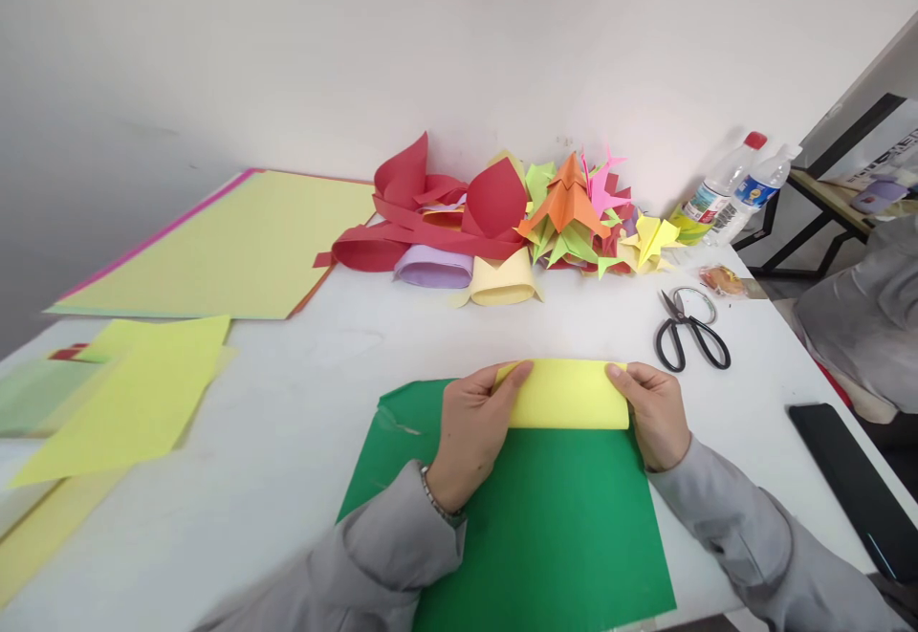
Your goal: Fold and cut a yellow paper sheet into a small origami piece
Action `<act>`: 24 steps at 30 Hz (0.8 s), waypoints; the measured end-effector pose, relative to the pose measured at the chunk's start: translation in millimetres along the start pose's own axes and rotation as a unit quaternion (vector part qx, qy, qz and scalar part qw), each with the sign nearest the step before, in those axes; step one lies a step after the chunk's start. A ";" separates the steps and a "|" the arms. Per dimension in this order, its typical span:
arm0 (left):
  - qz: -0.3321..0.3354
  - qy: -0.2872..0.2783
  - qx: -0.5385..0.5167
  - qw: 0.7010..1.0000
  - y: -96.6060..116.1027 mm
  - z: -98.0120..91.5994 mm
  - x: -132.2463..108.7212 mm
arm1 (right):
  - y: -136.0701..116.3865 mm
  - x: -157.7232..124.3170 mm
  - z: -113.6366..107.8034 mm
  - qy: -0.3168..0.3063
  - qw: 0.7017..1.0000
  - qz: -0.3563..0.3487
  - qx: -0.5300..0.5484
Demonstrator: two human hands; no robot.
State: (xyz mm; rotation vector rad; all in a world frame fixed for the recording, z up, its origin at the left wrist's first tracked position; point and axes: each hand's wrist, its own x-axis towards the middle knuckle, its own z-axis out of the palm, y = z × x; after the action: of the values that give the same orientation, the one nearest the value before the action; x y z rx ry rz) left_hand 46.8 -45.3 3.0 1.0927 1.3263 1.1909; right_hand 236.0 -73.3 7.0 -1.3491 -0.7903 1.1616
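The left grip (469,431) and right grip (658,414) pinch the folded-looking yellow paper (570,395) at both ends, over the green sheet's (552,527) far part; level, even tension should keep its edge straight. Leftward, open tabletop (287,431) allows movement; rightward, scissors (692,322) and a phone (853,489) near the tabletop's edge limit it.

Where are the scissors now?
In the head view, the scissors lie right of centre on the white table, just beyond the right hand, by a clear ring.
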 end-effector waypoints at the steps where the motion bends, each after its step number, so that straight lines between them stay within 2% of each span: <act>1: -0.001 -0.001 -0.001 1.000 -0.3 -0.1 0.1 | 0.4 0.0 -0.2 -0.001 1.000 0.001 0.002; 13: 0.008 0.007 0.013 1.000 5.6 1.1 -2.1 | -1.0 0.3 1.0 0.003 0.999 -0.019 -0.034; 18: 0.067 0.011 0.032 0.997 11.8 3.4 -7.9 | -1.1 -1.4 2.0 0.029 0.985 -0.106 -0.135; 21: 0.054 0.007 0.051 0.997 10.7 4.3 -8.4 | 0.7 -0.2 2.5 0.051 0.964 -0.164 -0.203; 24: 0.036 0.011 0.069 0.997 8.7 3.6 -5.5 | 3.1 2.0 3.2 0.050 0.952 -0.180 -0.244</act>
State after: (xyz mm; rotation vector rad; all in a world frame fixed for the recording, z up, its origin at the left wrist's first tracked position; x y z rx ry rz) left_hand 50.9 -49.5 12.2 1.2378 1.4130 1.1796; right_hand 233.0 -70.9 4.0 -1.5628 -1.2442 0.6240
